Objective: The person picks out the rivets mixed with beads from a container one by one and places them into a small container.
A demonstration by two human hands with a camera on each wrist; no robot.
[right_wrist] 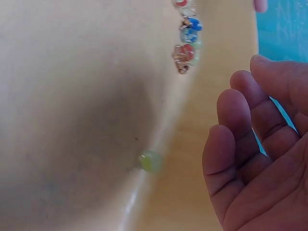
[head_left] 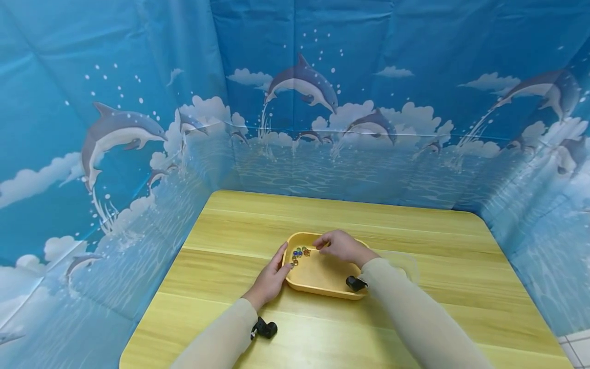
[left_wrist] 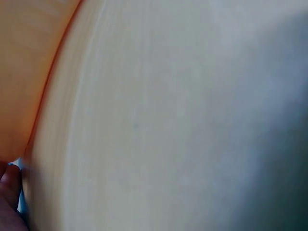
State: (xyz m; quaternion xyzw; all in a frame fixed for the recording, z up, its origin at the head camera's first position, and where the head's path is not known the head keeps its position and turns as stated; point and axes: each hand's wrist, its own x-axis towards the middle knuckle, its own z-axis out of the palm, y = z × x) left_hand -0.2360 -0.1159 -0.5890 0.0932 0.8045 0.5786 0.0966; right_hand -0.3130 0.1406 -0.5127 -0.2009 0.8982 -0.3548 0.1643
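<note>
A shallow yellow tray [head_left: 322,277] sits on the wooden table. My left hand [head_left: 271,279] grips its left rim, thumb over the edge and fingers along the outside; in the left wrist view only fingertips [left_wrist: 9,185] show beside the tray wall [left_wrist: 29,72]. Several glass marbles and small trinkets [head_left: 297,253] cluster at the tray's left end. Over the tray's far side hovers my right hand [head_left: 343,246], fingers loosely bent with nothing visible in them. A single green marble [right_wrist: 150,161] lies apart near the tray wall in the right wrist view.
A clear, see-through flat piece [head_left: 409,264] lies right of the tray, partly behind my right sleeve. Small black cameras [head_left: 266,328] are strapped at both wrists. Blue dolphin-print curtains [head_left: 322,169] hang along the table's back and sides.
</note>
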